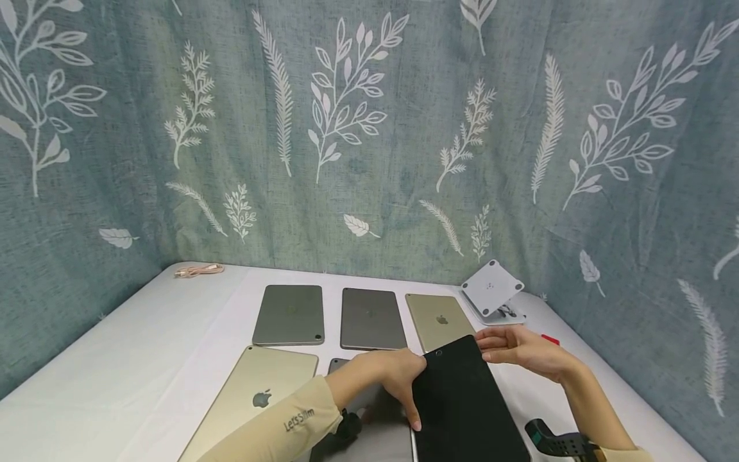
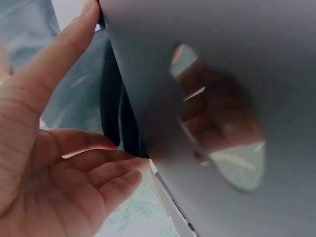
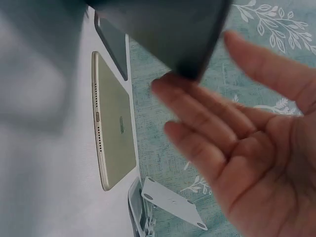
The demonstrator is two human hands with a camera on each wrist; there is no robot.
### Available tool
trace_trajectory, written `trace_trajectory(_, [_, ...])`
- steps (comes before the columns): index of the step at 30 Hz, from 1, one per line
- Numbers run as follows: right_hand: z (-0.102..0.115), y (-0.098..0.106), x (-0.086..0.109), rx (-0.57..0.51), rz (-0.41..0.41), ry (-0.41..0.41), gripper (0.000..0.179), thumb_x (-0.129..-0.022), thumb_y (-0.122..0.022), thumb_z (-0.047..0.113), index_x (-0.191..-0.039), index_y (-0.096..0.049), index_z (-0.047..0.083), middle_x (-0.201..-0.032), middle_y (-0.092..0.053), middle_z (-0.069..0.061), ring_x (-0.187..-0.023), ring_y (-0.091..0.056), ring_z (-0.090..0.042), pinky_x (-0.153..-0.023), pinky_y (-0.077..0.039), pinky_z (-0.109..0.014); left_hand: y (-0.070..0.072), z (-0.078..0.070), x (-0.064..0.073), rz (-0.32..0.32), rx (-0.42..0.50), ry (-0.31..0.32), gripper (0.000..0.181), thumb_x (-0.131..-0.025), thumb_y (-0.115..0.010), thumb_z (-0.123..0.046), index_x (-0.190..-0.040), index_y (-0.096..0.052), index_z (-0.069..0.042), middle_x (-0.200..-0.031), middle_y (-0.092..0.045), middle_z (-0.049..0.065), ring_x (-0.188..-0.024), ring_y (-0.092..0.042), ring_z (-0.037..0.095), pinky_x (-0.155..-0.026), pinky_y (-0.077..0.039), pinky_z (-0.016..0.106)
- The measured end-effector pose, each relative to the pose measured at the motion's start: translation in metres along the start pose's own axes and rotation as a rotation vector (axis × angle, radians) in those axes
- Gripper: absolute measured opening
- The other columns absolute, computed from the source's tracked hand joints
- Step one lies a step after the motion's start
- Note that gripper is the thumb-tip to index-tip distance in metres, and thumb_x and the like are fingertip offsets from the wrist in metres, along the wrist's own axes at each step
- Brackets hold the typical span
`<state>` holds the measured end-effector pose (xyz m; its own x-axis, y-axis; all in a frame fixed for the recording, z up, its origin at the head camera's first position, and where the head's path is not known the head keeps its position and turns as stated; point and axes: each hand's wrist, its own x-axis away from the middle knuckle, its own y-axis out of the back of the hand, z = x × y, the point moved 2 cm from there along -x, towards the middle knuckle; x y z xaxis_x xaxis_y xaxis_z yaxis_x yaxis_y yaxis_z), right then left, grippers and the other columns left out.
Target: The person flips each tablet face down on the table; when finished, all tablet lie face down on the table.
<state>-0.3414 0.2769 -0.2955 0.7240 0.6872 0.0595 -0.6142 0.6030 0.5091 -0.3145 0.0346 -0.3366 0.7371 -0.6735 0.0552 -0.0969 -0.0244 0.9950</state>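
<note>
A black tablet (image 1: 464,404), a camera circle near its top corner, is tilted above the table at the front. My left hand (image 1: 395,378) grips its left edge, thumb low and fingers further up; the left wrist view shows the thumb (image 2: 59,59) and fingers around dark edges. My right hand (image 1: 528,350) touches the upper right corner with nearly straight fingers (image 3: 197,111), the thumb apart from them. A grey tablet (image 1: 375,430) lies beneath my left arm, partly covered; its shiny back (image 2: 276,98) mirrors the hand.
Behind are a dark green-grey tablet (image 1: 288,314), a dark grey tablet (image 1: 372,319) and a gold tablet (image 1: 435,314). A larger gold tablet (image 1: 271,378) lies left. A white stand (image 1: 492,287) and a red item (image 1: 550,339) sit right; a coiled cable (image 1: 199,270) is far left.
</note>
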Motion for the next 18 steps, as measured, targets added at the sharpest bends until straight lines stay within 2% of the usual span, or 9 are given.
trace_trajectory(4, [0.002, 0.001, 0.0, 0.011, -0.057, 0.062, 0.06, -0.097, -0.054, 0.011, -0.137, -0.026, -0.024, -0.135, -0.046, -0.037, -0.11, -0.059, 0.003, -0.092, -0.049, -0.019, 0.002, -0.006, -0.002, -0.021, -0.023, -0.033, 0.063, -0.058, -0.089, -0.051, -0.095, -0.062, -0.008, -0.084, -0.061, -0.006, -0.075, -0.053, 0.003, -0.069, -0.046, 0.015])
trace_trajectory(6, [0.003, 0.002, 0.001, 0.006, -0.079, 0.1, 0.058, -0.098, -0.053, 0.011, -0.136, -0.027, -0.024, -0.132, -0.055, -0.025, -0.109, -0.06, 0.004, -0.091, -0.049, -0.018, 0.003, -0.01, -0.003, -0.029, -0.032, -0.046, 0.064, -0.058, -0.088, -0.051, -0.096, -0.061, -0.007, -0.084, -0.06, -0.006, -0.076, -0.053, 0.004, -0.07, -0.046, 0.015])
trace_trajectory(8, [0.003, 0.003, 0.002, -0.009, -0.09, 0.128, 0.054, -0.099, -0.051, 0.009, -0.135, -0.029, -0.024, -0.128, -0.062, -0.009, -0.109, -0.06, 0.004, -0.091, -0.049, -0.016, 0.003, -0.014, -0.005, -0.033, -0.033, -0.046, 0.065, -0.059, -0.088, -0.052, -0.098, -0.06, -0.007, -0.086, -0.059, -0.006, -0.079, -0.052, 0.004, -0.074, -0.046, 0.014])
trace_trajectory(12, [0.003, 0.003, 0.003, -0.028, -0.115, 0.158, 0.049, -0.099, -0.05, 0.007, -0.134, -0.032, -0.023, -0.119, -0.063, 0.015, -0.11, -0.06, 0.003, -0.091, -0.048, -0.015, 0.003, -0.02, -0.01, -0.041, -0.027, -0.043, 0.067, -0.06, -0.087, -0.053, -0.1, -0.06, -0.007, -0.088, -0.058, -0.006, -0.081, -0.051, 0.003, -0.077, -0.045, 0.014])
trace_trajectory(18, [0.003, 0.005, 0.003, -0.058, -0.148, 0.186, 0.038, -0.098, -0.051, 0.005, -0.131, -0.046, -0.012, -0.118, -0.064, 0.013, -0.109, -0.061, 0.0, -0.091, -0.049, -0.016, 0.002, -0.027, -0.018, -0.048, -0.017, -0.055, 0.072, -0.061, -0.086, -0.053, -0.107, -0.061, -0.005, -0.095, -0.06, -0.005, -0.084, -0.054, 0.003, -0.077, -0.046, 0.014])
